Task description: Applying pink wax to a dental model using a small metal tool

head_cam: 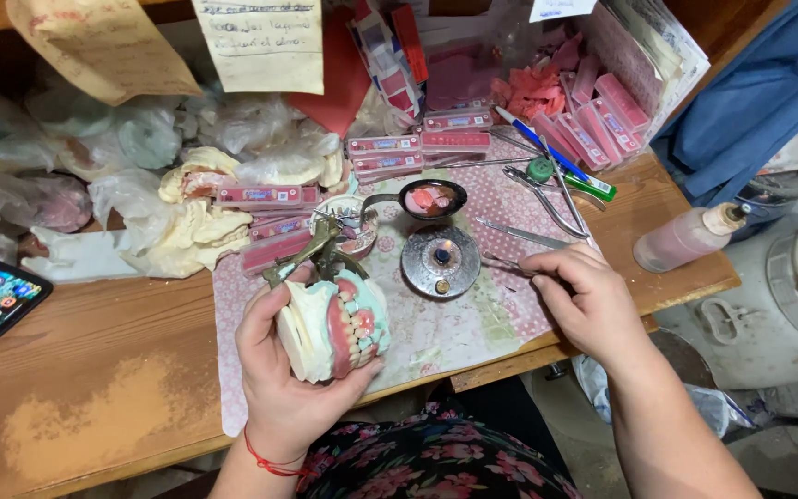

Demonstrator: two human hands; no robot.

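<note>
Here a wooden bench [103,370] carries a patterned cloth [445,323]. Above its near edge the left hand [279,360] wraps a plaster denture model [334,325], teeth facing right. The right hand [584,296] pinches a thin metal tool [502,264] beside a round burner [441,261].

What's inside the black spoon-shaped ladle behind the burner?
The ladle holds pinkish-red wax pieces, some lighter pink, filling most of the bowl. Its bottom is covered by them. It sits behind the round metal burner, on the patterned cloth.
</note>
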